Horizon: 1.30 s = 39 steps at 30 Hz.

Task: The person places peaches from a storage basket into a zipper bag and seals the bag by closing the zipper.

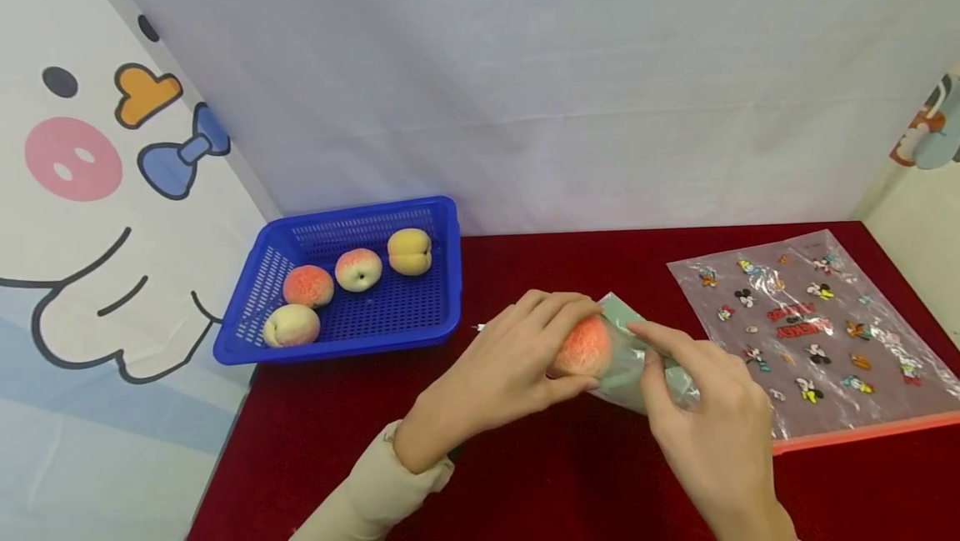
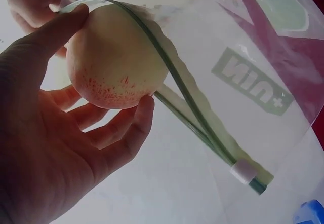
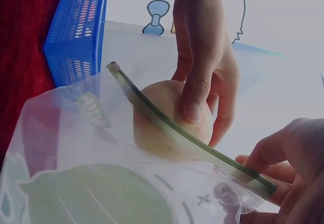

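Note:
My left hand [image 1: 510, 358] grips a pinkish-red and cream peach [image 1: 587, 347], thumb on one side and curled fingers on the other. The peach is at the mouth of a clear zip bag [image 2: 192, 36] with pale green print, partly inside. In the left wrist view, the green zip strip [image 2: 177, 77] bows apart around the fruit, and a white slider [image 2: 244, 172] sits near one end. My right hand [image 1: 712, 408] pinches the bag's edge at the strip's other end, as the right wrist view shows.
On the left stands a blue basket [image 1: 382, 312] holding several peaches. A larger clear bag [image 1: 810, 374] with cartoon figures and an orange-red edge lies flat at the right. Dark red cloth [image 1: 525, 474] covers the table, and a white sheet [image 1: 562, 107] hangs behind it.

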Motion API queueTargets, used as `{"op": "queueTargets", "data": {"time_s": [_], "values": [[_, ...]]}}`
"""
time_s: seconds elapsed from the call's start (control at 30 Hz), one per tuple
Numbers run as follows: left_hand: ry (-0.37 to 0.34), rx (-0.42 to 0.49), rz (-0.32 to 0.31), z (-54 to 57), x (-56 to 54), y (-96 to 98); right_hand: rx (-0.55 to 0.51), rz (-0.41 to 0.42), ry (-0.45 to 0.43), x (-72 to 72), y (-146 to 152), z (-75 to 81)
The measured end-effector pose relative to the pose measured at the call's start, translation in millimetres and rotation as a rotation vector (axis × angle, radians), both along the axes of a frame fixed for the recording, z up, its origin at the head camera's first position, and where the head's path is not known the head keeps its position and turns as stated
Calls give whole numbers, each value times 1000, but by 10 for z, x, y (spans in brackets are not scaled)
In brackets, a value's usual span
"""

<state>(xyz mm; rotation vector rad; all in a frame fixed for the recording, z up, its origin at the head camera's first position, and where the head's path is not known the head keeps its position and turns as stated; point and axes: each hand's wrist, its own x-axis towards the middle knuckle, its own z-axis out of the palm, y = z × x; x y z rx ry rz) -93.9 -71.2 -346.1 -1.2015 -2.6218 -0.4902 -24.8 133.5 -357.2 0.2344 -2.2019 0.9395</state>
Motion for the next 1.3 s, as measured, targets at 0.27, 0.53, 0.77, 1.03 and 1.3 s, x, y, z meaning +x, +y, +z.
{"op": "queueTargets", "data": {"time_s": [0.27, 0.53, 0.77, 1.03, 1.3], "values": [[-15, 53, 68, 58, 0, 81, -3, 64, 87, -64, -33, 141], [-88, 46, 189, 62, 18, 132, -27, 129, 123, -22, -39, 196], [-167, 15, 274, 27, 29, 163, -45, 149, 169, -9, -34, 242], [-194, 12, 387, 17, 44, 210, -82, 163, 186, -3, -18, 232], [-131, 19, 470, 52, 50, 195, -126, 170, 218, 3, -22, 287]]}}
